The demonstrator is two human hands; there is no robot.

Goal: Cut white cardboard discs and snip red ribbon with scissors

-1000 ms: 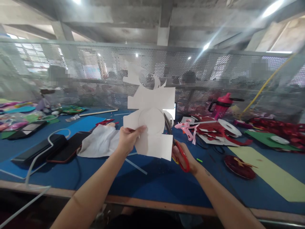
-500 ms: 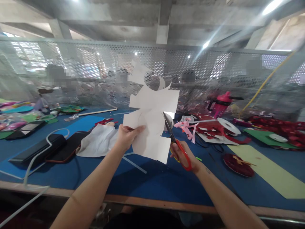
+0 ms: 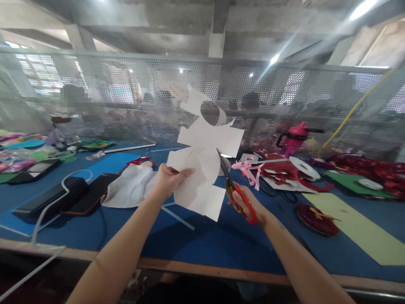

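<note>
A white sheet of paper (image 3: pixel 202 169) with cut-out edges is held up in front of me, above the blue table. My left hand (image 3: pixel 171 179) pinches its left side between thumb and fingers. Near its top is a round opening, with a curled strip beside it. My right hand (image 3: pixel 243 200) is closed round the red handles of a pair of scissors (image 3: pixel 236 185). The dark blades point up and left, and their tips meet the right edge of the sheet, by a curved cut. Part of the scissors' handle is hidden by my fingers.
Left on the blue table (image 3: pixel 240 249) lie a white cloth (image 3: pixel 129 188), a phone (image 3: pixel 90 194) and a white cable (image 3: pixel 42 215). Rightward are a pink glue gun (image 3: pixel 248 169), a pink tumbler (image 3: pixel 292 137), a dark red round piece (image 3: pixel 316 218) and pale yellow card (image 3: pixel 360 228). A perforated screen (image 3: pixel 126 97) stands behind.
The top of the paper has swung right and tilted. The scissors, still at the paper's right edge, have shifted slightly, and their handles sit a little further right.
</note>
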